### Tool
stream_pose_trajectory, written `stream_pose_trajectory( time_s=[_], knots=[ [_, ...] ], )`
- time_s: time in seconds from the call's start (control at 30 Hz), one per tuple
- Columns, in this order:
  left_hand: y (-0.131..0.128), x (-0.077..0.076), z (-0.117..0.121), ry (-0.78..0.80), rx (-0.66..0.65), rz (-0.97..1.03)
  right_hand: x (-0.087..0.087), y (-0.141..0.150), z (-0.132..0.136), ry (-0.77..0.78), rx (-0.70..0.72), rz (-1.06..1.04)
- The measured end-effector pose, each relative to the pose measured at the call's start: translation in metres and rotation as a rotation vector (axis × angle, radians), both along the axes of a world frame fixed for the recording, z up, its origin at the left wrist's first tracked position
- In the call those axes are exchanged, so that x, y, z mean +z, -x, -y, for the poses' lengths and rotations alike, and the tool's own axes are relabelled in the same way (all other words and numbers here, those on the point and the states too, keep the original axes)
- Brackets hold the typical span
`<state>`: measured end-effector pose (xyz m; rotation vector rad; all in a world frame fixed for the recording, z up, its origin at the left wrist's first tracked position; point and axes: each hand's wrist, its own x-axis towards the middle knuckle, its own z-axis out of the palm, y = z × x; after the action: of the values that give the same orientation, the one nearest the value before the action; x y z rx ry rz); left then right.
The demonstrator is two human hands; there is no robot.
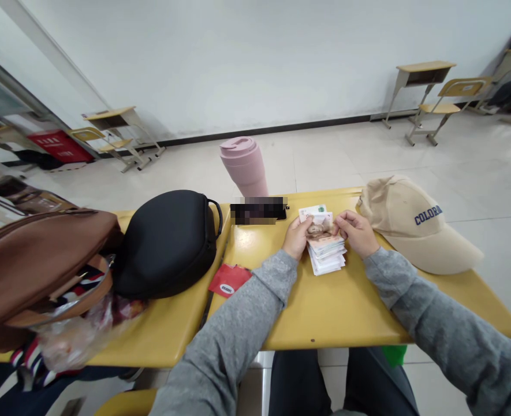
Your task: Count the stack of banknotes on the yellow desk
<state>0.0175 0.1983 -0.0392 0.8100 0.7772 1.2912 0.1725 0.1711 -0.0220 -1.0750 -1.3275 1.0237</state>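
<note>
A stack of banknotes [324, 245] is held up a little above the yellow desk [342, 312], its lower notes slightly fanned. My left hand [297, 236] grips the stack along its left side, thumb lying on the top note. At the right edge, my right hand [357, 230] pinches a note of the same stack between thumb and fingers. The top note is brownish with a printed portrait, and a greenish one pokes out behind it. My fingers under the stack are hidden.
A beige cap [405, 222] lies right of my hands. Behind stand a pink tumbler [245, 164] and a partly blurred dark phone-like object [255, 212]. Leftward are a red packet [227, 279], a round black case [168, 242] and a brown bag [34, 260] on the adjoining desk.
</note>
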Motion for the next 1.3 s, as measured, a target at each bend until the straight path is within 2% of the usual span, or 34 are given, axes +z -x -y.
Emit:
stream_pose_trajectory(
  time_s=[0.17,0.37,0.83,1.1,1.3],
  knots=[
    [-0.001,0.004,0.002,-0.01,-0.011,0.007,0.002,0.001,0.001,-0.018,-0.006,0.029],
    [0.001,0.001,0.0,-0.026,-0.047,-0.031,-0.004,0.0,-0.003,-0.002,-0.088,0.033],
    [0.002,0.002,0.001,-0.028,-0.049,-0.042,-0.013,0.0,-0.009,0.025,-0.122,0.004],
    [0.003,0.006,0.004,-0.023,-0.042,-0.07,-0.017,0.003,-0.011,-0.004,-0.079,0.046],
    [0.004,0.007,0.003,-0.013,-0.047,-0.058,-0.014,0.007,-0.009,-0.014,-0.067,-0.048]
  ],
)
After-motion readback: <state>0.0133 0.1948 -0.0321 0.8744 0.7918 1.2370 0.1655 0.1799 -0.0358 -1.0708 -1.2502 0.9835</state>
